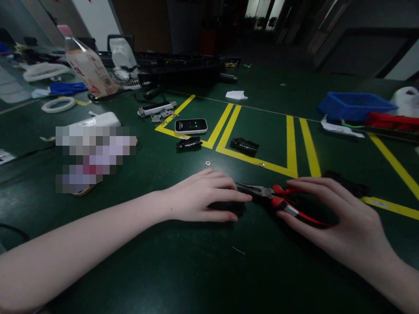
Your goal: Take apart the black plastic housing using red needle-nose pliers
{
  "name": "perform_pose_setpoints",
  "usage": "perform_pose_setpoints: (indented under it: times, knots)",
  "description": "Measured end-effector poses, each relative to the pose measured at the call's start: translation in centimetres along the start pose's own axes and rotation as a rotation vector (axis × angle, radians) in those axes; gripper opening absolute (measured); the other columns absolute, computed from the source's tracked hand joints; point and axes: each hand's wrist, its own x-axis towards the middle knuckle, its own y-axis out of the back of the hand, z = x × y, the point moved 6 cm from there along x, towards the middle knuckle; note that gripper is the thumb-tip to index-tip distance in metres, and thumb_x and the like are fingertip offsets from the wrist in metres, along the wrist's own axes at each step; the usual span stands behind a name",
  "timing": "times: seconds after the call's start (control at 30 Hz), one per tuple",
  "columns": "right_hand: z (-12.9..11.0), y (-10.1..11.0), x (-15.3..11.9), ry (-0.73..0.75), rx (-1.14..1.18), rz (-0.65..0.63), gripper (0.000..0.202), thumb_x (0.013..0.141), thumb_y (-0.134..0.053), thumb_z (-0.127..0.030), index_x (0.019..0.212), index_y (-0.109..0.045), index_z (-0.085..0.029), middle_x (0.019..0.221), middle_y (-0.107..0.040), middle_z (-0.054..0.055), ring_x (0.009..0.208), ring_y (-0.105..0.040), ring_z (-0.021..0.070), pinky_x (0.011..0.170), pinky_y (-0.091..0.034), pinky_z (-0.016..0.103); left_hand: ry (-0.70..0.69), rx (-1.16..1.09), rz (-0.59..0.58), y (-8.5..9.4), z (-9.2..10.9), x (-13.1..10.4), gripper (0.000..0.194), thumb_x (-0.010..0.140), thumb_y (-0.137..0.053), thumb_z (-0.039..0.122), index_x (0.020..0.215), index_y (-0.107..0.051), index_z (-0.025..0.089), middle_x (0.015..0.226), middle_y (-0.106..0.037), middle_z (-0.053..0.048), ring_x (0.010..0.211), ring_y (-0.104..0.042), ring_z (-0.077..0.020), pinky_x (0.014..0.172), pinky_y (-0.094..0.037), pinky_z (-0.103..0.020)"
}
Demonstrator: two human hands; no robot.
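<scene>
Near the middle of the head view, my left hand [209, 196] reaches over a dark part [231, 206], its fingers around the part's top and side. Red-handled long-nose pliers [266, 192] lie to the right, their jaws pointing left toward my left fingers. My right hand [334, 213] is curved around the pliers' handles, with thumb and fingers on them. Beyond the hands are two black parts, one [189, 144] to the left and one [245, 146] to the right. A small metal ring [207, 163] lies just past my left hand.
A white-edged device [191, 126] with green lights lies on the green table [157, 270] among yellow tape marks. A bottle [88, 65], a white fan [122, 59] and a blurred-out object [94, 157] stand left. A blue bin [356, 106] is at the back right.
</scene>
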Motion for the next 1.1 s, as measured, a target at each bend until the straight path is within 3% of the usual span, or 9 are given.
perform_pose_setpoints:
  times: [0.13,0.23,0.53,0.67,0.87,0.93,1.03,1.1]
  knots:
    - [0.0,0.3,0.2,0.009,-0.042,0.050,0.053,0.084,-0.068,-0.045,0.131,-0.057,-0.022,0.126,-0.062,0.007,0.107,-0.063,0.0244,0.091,-0.055,0.042,0.013,-0.047,0.013,0.3,0.1,-0.1,0.047,0.098,-0.051,0.037,0.141,-0.050,0.019,0.126,-0.066,-0.008,0.113,-0.057,-0.0230,0.102,-0.035,-0.040]
    - [0.1,0.4,0.4,0.030,-0.076,0.071,0.052,0.084,-0.068,-0.045,0.129,-0.059,-0.020,0.120,-0.063,0.008,0.102,-0.063,0.0244,0.087,-0.055,0.040,0.011,-0.085,0.033,0.4,0.2,-0.1,0.050,0.095,-0.052,0.031,0.142,-0.048,0.016,0.126,-0.067,-0.008,0.115,-0.057,-0.0231,0.107,-0.032,-0.042]
    - [-0.1,1.0,0.6,0.095,-0.218,0.152,0.053,0.084,-0.066,-0.045,0.122,-0.057,-0.010,0.114,-0.061,0.017,0.102,-0.059,0.0321,0.079,-0.051,0.044,-0.033,-0.151,0.011,0.2,0.1,-0.1,0.047,0.092,-0.048,0.018,0.139,-0.051,0.014,0.138,-0.061,-0.009,0.130,-0.052,-0.0222,0.114,-0.037,-0.041]
    - [0.2,1.2,0.7,0.102,-0.219,0.181,0.047,0.084,-0.065,-0.046,0.114,-0.056,-0.011,0.107,-0.062,0.018,0.097,-0.060,0.0340,0.073,-0.051,0.046,-0.053,-0.123,0.010,0.2,0.2,-0.2,0.045,0.091,-0.048,0.014,0.135,-0.054,0.014,0.138,-0.061,-0.007,0.135,-0.049,-0.0194,0.124,-0.023,-0.041]
    - [-0.9,1.4,0.7,0.194,-0.196,0.182,0.042,0.083,-0.065,-0.038,0.113,-0.054,-0.012,0.105,-0.064,0.017,0.100,-0.062,0.0360,0.093,-0.047,0.059,-0.048,-0.100,0.073,0.5,0.2,-0.3,0.042,0.089,-0.046,0.010,0.129,-0.057,0.017,0.135,-0.062,-0.006,0.135,-0.047,-0.0190,0.123,-0.028,-0.042]
    - [-1.4,1.3,0.6,0.237,-0.188,0.157,0.042,0.082,-0.066,-0.036,0.115,-0.055,-0.011,0.107,-0.064,0.017,0.101,-0.063,0.0343,0.093,-0.049,0.056,-0.036,-0.113,0.095,0.7,0.2,-0.3,0.043,0.088,-0.045,0.009,0.128,-0.058,0.017,0.133,-0.062,-0.007,0.133,-0.049,-0.0199,0.119,-0.032,-0.042]
    - [-2.1,1.1,0.3,0.289,-0.170,0.098,0.042,0.084,-0.066,-0.032,0.119,-0.055,-0.012,0.109,-0.064,0.015,0.097,-0.064,0.0278,0.081,-0.055,0.042,0.008,-0.153,0.107,1.0,0.0,-0.3,0.045,0.086,-0.046,0.010,0.129,-0.057,0.017,0.131,-0.062,-0.007,0.128,-0.052,-0.0212,0.113,-0.038,-0.042]
    - [-2.4,1.0,0.2,0.307,-0.164,0.082,0.041,0.085,-0.065,-0.030,0.120,-0.056,-0.013,0.110,-0.063,0.015,0.095,-0.064,0.0263,0.076,-0.055,0.039,0.034,-0.159,0.124,1.1,-0.1,-0.3,0.045,0.087,-0.048,0.015,0.132,-0.055,0.016,0.133,-0.060,-0.008,0.127,-0.052,-0.0219,0.110,-0.040,-0.040]
